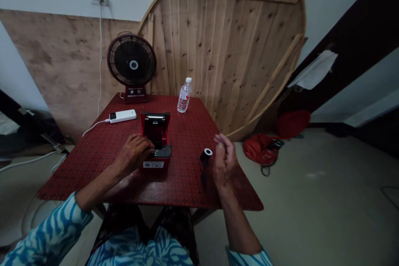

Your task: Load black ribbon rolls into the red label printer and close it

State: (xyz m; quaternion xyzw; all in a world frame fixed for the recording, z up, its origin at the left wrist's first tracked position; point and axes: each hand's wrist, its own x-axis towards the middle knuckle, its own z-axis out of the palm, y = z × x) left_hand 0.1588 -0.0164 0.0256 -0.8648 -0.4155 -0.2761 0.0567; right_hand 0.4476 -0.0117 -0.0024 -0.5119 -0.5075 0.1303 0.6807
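A small red printer [156, 139] with its lid up stands in the middle of the red table [187, 183]. My left hand [133, 153] rests on the printer's left front side, fingers curled against it. My right hand [223, 158] hovers to the right of the printer, fingers pinched together at the top. Just left of it a small black roll with a white core [206, 154] hangs above the table; whether my fingers hold it is unclear.
A black desk fan [132, 63] stands at the table's far edge. A white power bank [122, 116] with a cable lies at the far left, a water bottle [184, 95] at the far right. A red bag [260, 149] lies on the floor to the right.
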